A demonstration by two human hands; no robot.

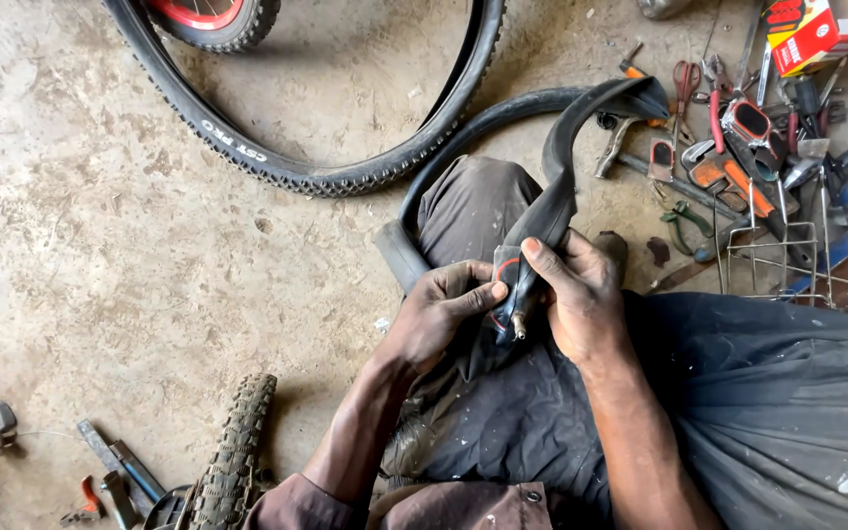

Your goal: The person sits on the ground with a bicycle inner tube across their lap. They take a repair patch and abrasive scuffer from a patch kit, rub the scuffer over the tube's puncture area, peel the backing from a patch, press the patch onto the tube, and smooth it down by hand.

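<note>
Your left hand (439,309) and right hand (581,294) are both closed on the black inner tube (542,231) over your lap, pinching the section beside its valve (518,326). The tube loops away across the concrete floor (100,245). Beyond lie 1 knobby tyre (277,172) and scattered tools (738,157).

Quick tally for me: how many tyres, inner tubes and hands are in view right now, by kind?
Tyres: 3 – loose black tyre on the floor, wheel tyre at top, knobbly tyre at bottom.
Inner tubes: 1 – black inner tube, pinched near its valve.
Hands: 2 – left hand, right hand.
Total: 6
</note>
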